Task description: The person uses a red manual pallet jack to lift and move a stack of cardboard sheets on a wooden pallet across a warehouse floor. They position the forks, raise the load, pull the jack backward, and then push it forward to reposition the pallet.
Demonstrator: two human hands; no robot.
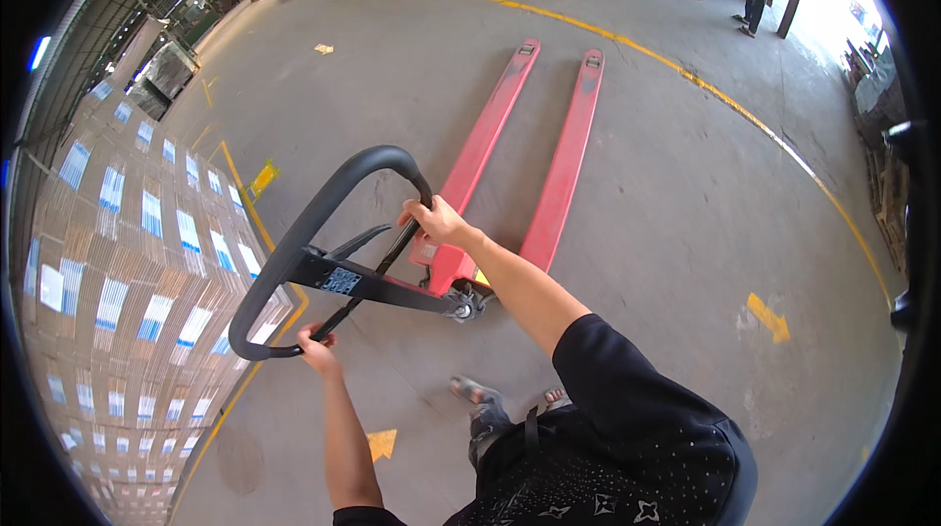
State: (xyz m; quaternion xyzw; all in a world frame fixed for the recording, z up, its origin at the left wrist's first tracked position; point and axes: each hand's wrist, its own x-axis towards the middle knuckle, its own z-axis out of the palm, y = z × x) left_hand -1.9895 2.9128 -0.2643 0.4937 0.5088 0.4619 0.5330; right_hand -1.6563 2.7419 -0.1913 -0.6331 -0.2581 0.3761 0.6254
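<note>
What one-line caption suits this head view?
Both hands, left hand and right hand, grip the black loop handle of an unloaded red pallet jack.

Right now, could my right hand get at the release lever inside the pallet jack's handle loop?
Probably yes. The right hand already grips the black handle loop near its top, and the lever sits just inside the loop with nothing between them. The left hand grips the loop's lower end.

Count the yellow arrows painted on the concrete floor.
2 clearly show. One yellow painted arrow lies on the right, beyond the right arm. The other lies near the person's feet, between the forearms. More may be hidden behind the stacked cardboard boxes.
</note>
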